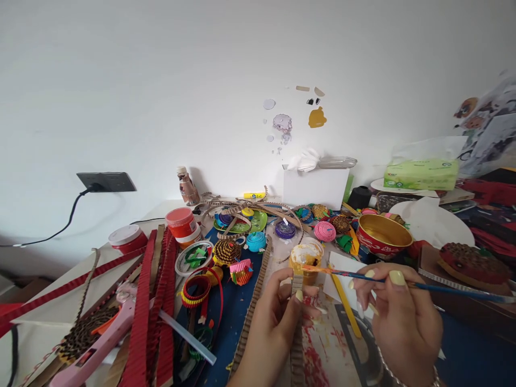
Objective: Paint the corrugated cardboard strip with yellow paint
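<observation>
My left hand (278,317) is closed on a brown corrugated cardboard strip (297,349), pinched near its far end between thumb and fingers. The strip runs down toward me. My right hand (403,312) grips a thin blue paintbrush (435,290) like a pen, its shaft lying nearly level. Orange-yellow paint coats its bristles, which are close to the strip's far end; whether they touch it I cannot tell. Just behind the bristles is a paint-smeared jar (306,253) with white and yellow on it. A yellow stick (345,303) lies between my hands.
Red corrugated strips (145,312) and a pink glue gun (100,338) with a clear glue stick lie at the left. Paint tubs (181,223), coiled cardboard pieces (228,251), a red tin (382,236) and a tissue pack (421,172) stand farther back, before the wall.
</observation>
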Demonstrator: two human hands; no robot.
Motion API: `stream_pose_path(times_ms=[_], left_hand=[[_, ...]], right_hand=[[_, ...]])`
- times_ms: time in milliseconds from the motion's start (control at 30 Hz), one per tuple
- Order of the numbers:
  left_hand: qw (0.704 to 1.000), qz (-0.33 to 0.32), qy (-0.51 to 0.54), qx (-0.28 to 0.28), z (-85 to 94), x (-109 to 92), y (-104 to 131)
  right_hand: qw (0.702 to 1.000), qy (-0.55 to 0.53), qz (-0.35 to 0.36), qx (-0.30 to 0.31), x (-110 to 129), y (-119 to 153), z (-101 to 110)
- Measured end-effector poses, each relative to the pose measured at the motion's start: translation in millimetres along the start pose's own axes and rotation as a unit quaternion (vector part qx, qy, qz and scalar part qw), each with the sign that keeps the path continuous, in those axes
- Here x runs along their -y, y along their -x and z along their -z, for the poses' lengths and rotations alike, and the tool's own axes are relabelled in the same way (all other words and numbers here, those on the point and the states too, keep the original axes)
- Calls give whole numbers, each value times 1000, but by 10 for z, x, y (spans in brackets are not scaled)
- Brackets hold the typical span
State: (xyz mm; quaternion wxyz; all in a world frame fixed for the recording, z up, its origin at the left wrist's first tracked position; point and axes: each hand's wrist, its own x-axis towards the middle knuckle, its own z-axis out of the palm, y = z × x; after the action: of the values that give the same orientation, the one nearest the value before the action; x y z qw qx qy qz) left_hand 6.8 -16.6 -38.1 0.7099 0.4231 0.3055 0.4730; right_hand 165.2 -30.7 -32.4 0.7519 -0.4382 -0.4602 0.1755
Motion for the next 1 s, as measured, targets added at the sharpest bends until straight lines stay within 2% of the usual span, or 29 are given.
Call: stream_pose_path(times_ms=[100,300,400,533,700,1000], left_hand=[[1000,-1,-1,2,2,-10,-3],[1000,-10,6,1,17,1,-10],[1000,-11,7,3,8,8,-8],[1000,-8,1,4,-2,1,-7],[1000,1,3,4,15,-6,-3],[1000,-8,-3,14,2,26,0]], right_hand=[[999,16,1,29,-2,14,-10],[999,20,-2,-25,21,-15,-29],[1000,6,2,-17,29,-3,-26],[1000,17,-7,24,18,10,-8],[1000,-2,-4,-28,23,-19,-8],[999,-11,-44,-10,24,-4,-19]])
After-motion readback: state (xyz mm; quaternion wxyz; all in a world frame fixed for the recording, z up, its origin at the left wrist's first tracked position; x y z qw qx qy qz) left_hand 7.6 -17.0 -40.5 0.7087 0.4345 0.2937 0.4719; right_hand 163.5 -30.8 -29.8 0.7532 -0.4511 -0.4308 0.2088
